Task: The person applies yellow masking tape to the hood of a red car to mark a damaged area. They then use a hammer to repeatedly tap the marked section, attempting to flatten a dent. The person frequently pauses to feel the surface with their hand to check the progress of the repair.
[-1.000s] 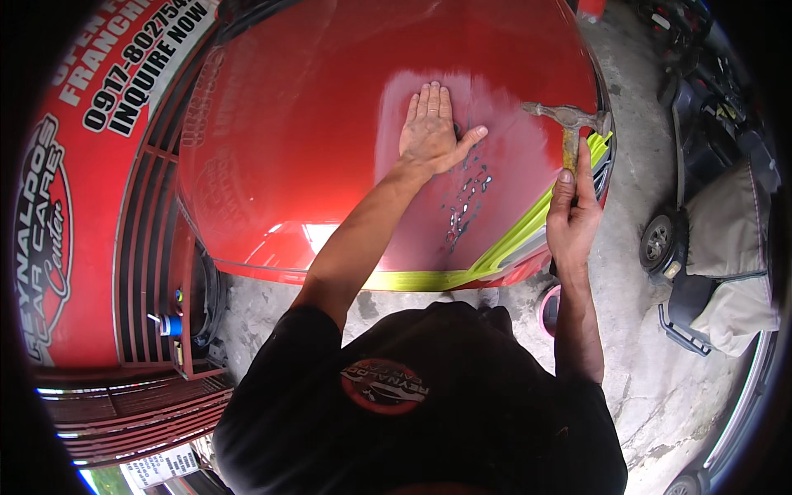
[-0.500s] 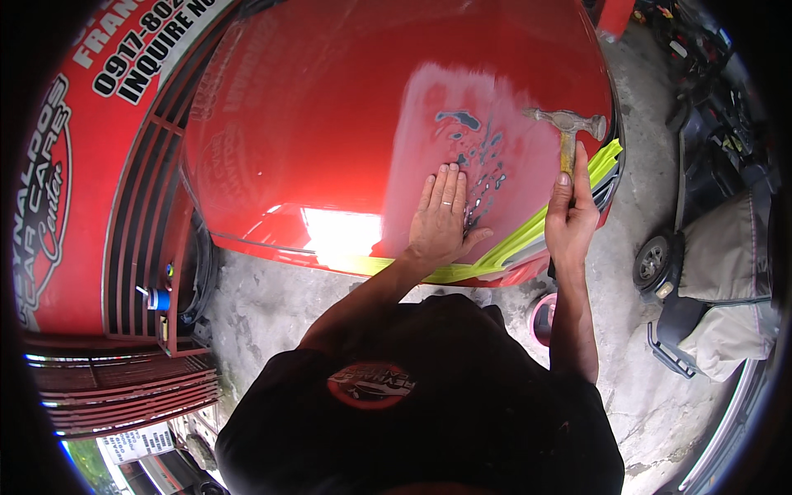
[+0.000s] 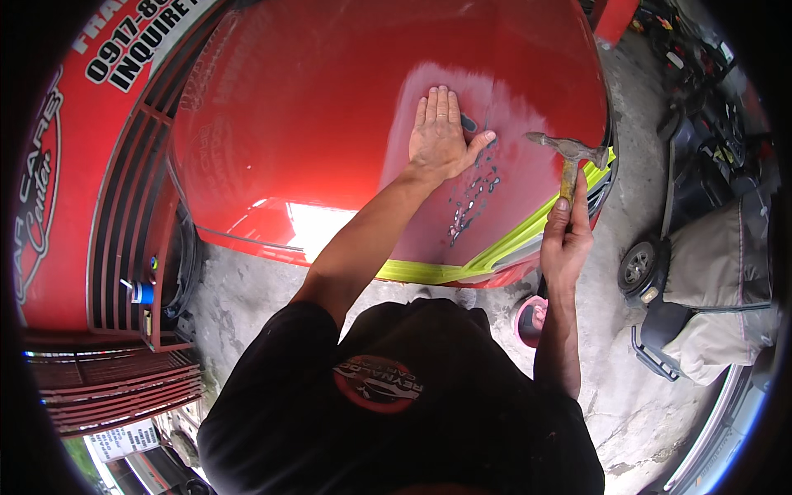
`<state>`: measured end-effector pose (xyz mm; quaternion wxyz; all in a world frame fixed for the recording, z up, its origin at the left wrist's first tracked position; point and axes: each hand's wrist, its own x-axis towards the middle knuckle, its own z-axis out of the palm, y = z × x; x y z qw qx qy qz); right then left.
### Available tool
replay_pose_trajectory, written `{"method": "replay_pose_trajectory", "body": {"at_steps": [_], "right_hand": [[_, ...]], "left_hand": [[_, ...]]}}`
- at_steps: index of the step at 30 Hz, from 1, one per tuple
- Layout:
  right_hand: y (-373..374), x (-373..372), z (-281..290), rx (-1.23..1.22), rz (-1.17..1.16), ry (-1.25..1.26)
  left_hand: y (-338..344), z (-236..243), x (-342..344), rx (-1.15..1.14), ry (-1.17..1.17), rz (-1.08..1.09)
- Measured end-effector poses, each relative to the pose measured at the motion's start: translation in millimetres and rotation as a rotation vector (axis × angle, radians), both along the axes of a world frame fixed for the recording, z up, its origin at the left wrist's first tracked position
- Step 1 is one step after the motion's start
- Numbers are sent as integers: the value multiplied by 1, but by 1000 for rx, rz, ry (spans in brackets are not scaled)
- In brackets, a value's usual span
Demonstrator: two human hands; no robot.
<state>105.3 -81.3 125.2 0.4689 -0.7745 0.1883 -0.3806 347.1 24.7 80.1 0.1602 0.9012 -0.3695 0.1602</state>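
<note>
My left hand (image 3: 441, 140) lies flat on a dull, sanded pink patch of a red car panel (image 3: 289, 99), fingers stretched out and thumb spread. Below it, irregular dark bare spots (image 3: 470, 206) run down the patch. My right hand (image 3: 565, 252) grips a hammer (image 3: 569, 177) by its worn yellowish handle, holding it at the patch's right side with the metal head uppermost. Whether the head touches the panel I cannot tell. Yellow-green masking tape (image 3: 503, 247) follows the panel's lower right edge.
A wheeled vehicle under grey covers (image 3: 714, 256) stands at right. A pink bucket (image 3: 528, 326) sits on the concrete floor (image 3: 627, 190) below the panel. At left are red slatted metalwork (image 3: 124, 214), a red signboard (image 3: 66, 181) and a small blue container (image 3: 142, 293).
My left hand slid down the patch half a second ago and is back near its top now. The hammer in my right hand sits slightly lower in the picture.
</note>
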Motion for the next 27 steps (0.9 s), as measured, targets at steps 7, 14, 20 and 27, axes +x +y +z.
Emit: {"method": "replay_pose_trajectory", "body": {"at_steps": [7, 14, 20, 27], "right_hand": [[-2, 17, 5, 4, 59, -28], [7, 41, 9, -48, 152, -20], [1, 73, 2, -447, 157, 118], [2, 103, 12, -757, 222, 283]], "left_hand": [[24, -11, -41, -20, -31, 5], [44, -14, -68, -79, -27, -24], [56, -20, -84, -62, -14, -40], [65, -27, -98, -91, 14, -39]]}}
